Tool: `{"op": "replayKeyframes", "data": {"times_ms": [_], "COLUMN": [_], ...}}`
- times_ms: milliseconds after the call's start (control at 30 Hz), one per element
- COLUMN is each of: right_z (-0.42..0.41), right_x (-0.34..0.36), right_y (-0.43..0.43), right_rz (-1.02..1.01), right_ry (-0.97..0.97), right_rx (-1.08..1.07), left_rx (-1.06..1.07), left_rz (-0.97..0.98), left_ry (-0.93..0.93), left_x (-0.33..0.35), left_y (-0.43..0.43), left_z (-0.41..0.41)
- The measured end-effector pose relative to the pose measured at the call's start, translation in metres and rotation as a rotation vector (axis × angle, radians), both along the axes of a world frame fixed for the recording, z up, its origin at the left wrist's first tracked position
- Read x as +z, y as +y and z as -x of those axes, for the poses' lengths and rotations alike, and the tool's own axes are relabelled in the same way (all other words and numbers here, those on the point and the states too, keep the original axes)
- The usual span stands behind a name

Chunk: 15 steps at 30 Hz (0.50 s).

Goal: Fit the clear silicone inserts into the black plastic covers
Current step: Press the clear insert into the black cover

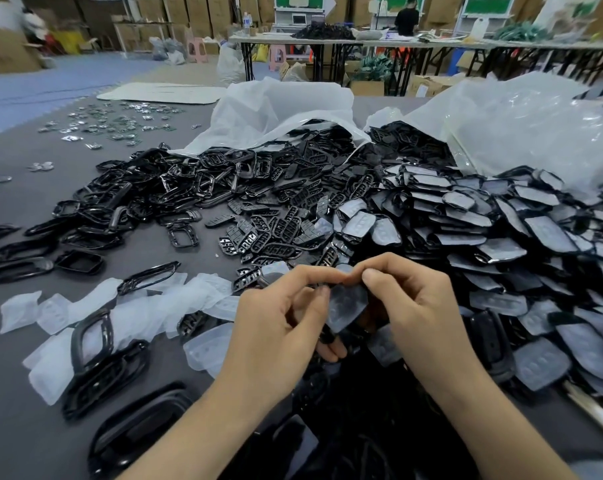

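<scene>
Both hands held the piece just above the desk (189, 249), close to the person. The left hand (275, 327) gripped the cover (328, 337) from beneath with its thumb on the edge of the insert (346, 308), and the right hand (417, 306) pinched the insert's top edge between curled fingers (372, 277). The insert lay over the cover and hid most of it, so whether its bumps sat in the cover's openings could not be told. The main risk was probably a half-seated insert: pressing one edge home while the far edge stayed lifted would likely leave the soft silicone buckled or let it spring out. A skewed start could also put the bumps beside their holes. Pinching too hard might fold or stretch the clear sheet. A loosened left grip could drop the piece among the empty covers (268, 233) or loose inserts (85, 306) nearby. An unfinished piece could then end up in the finished pile (500, 237) to the right.
</scene>
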State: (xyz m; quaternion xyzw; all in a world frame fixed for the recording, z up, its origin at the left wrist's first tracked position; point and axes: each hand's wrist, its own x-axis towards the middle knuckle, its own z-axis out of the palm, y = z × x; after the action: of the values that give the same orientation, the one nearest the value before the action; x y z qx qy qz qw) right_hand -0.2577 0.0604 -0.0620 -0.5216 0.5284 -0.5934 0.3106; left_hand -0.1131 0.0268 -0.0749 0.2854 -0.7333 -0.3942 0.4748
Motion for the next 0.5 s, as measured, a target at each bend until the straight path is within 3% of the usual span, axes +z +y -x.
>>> {"op": "replayKeyframes", "data": {"times_ms": [133,367,500], "right_z": [-0.002,-0.0002,-0.0002], "right_x": [0.0003,0.0,0.0], "right_y": [0.0017,0.0001,0.0], "right_rz": [-0.041,-0.268,-0.257], "right_ry": [0.012,-0.271,-0.268], "right_rx": [0.041,0.141,0.12], "left_rx": [0.066,0.109,0.158], "left_rz": [0.115,0.231,0.242], "left_ry": [-0.076,-0.246,-0.265], "left_x": [0.0005,0.0031,0.0033], "left_y": [-0.0028,-0.004,-0.0042], "left_z": [-0.0008,-0.0032,-0.0019]}}
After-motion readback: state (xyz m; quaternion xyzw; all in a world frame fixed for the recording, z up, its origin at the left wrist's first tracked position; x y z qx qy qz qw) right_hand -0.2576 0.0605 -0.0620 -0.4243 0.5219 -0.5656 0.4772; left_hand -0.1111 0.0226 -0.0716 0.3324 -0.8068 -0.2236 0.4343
